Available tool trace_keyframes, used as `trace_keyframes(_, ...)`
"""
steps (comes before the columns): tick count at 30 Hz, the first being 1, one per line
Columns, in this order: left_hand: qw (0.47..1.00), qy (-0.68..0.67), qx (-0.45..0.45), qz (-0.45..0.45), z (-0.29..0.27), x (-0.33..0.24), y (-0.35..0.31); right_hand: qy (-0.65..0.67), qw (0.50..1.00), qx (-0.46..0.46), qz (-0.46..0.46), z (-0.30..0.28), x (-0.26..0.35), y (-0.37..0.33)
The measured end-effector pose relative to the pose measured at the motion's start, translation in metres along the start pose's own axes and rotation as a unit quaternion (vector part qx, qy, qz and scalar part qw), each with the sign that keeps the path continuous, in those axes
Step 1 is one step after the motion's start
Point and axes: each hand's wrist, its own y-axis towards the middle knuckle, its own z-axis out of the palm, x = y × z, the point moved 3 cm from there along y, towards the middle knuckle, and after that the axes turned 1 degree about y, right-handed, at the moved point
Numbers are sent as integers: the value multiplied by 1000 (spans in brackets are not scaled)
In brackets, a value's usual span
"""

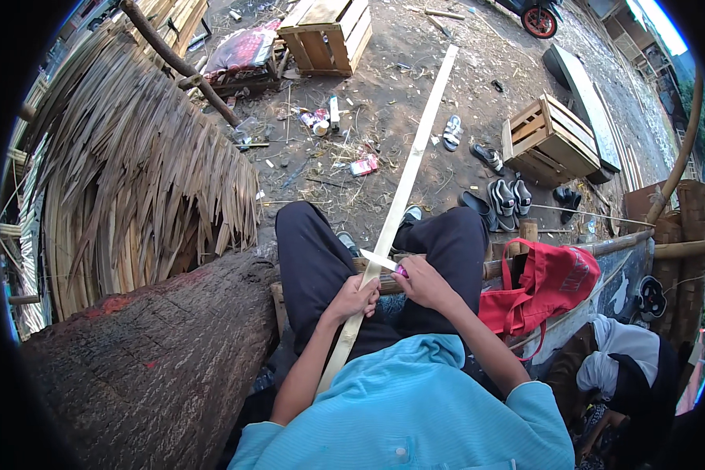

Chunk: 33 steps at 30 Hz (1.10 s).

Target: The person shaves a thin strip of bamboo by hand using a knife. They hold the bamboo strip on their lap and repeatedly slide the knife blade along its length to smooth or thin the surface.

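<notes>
Strip (412, 162) of pale, creamy yellow, long, flat and narrow, with faint cross marks on its face, lies slanted between the person's legs (309, 251). Its long axis runs away from the body and a little to the right; the far end points out over the dirt ground (388, 98), the near end passes out of sight by the blue shirt (399, 399). The left hand's (353, 299) grip is closed around it. The right hand's (423, 283) grip is closed on a knife (377, 259), its blade pointing left across the strip.
</notes>
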Motion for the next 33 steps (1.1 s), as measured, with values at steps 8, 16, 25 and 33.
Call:
trace_keyframes(8, 996, 65, -7, 53, 5, -3, -2, -25, 998, 42, 28, 11, 9, 5)
trace_keyframes(16, 997, 75, -21, 19, 3, -1, -3, -28, 996, 61, 67, 26, 7, -5)
trace_keyframes(25, 999, 36, -33, 3, 2, -6, -6, -20, 997, 32, 60, 34, 4, 3)
trace_keyframes(33, 998, 33, -43, -15, 1, -5, -6, -17, 999, 48, 13, 34, -6, 9)
